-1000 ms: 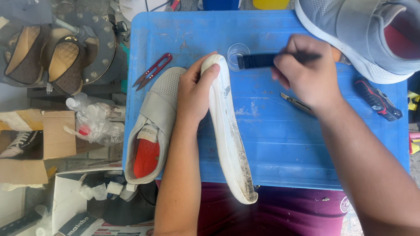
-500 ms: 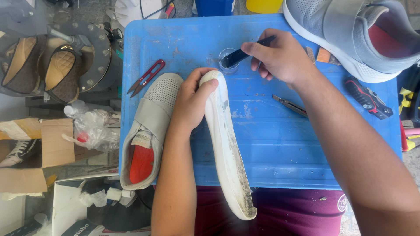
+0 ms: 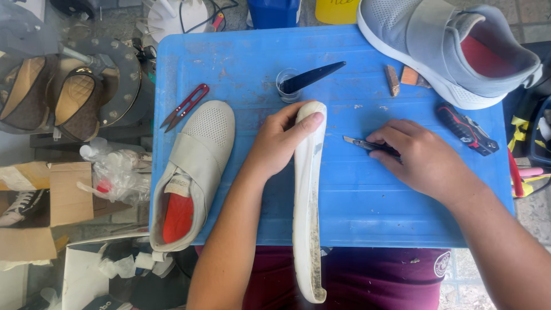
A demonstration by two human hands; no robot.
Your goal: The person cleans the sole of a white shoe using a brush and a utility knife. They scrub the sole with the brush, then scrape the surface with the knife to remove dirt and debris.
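Nearest: maroon cloth over the person's lap [image 3: 367, 275], under the table edge

Detached shoe sole [image 3: 308, 201], off-white rubber, long and narrow, stood on edge, dirt-streaked along its near half; it runs from the lap out over the blue plastic table [image 3: 367, 218]. Left hand [image 3: 278, 140] clamped on the sole's far tip, thumb pressed over the rounded end

Right hand [image 3: 422, 158] lies on the tabletop, fingers closed on a slim utility knife [image 3: 367, 144], blade pointing toward the sole, not touching it

Left of the sole: grey shoe upper [image 3: 192, 172], perforated toe, wide strap, red lining

Table scuffed, scratched, smeared white

Farther: red thread snips [image 3: 185, 106]; small clear cup [image 3: 287, 86] with a dark tool [image 3: 315, 76] leaning in it; a whole grey shoe [image 3: 447, 49], white sole, far right corner

Floor at left: cardboard, plastic bags, brown shoes
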